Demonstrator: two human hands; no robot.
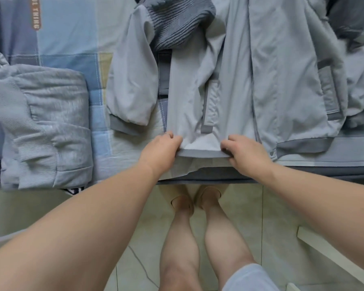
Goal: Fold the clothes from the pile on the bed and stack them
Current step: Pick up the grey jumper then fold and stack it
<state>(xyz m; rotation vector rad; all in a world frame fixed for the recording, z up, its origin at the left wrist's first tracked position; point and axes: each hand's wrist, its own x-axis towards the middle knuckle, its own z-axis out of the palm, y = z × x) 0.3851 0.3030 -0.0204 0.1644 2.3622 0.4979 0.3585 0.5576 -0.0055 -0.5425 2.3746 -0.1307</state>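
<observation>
A light grey jacket (pixel 261 80) with darker grey ribbed cuffs and hem lies spread on the bed, front side up. Its left sleeve (pixel 132 85) lies alongside the body. My left hand (pixel 162 150) and my right hand (pixel 244 152) both pinch the ribbed hem (pixel 202 153) of the jacket's left front panel at the bed's near edge. A dark grey ribbed garment (pixel 176 22) lies over the jacket's upper left. A folded grey sweatshirt (pixel 44 124) sits on the bed to the left.
The bed carries a blue, grey and yellow checked sheet (pixel 71 38). More dark clothing (pixel 349 17) lies at the top right. Below the bed edge are a pale tiled floor (pixel 261 217), my bare legs and a white board (pixel 334 255).
</observation>
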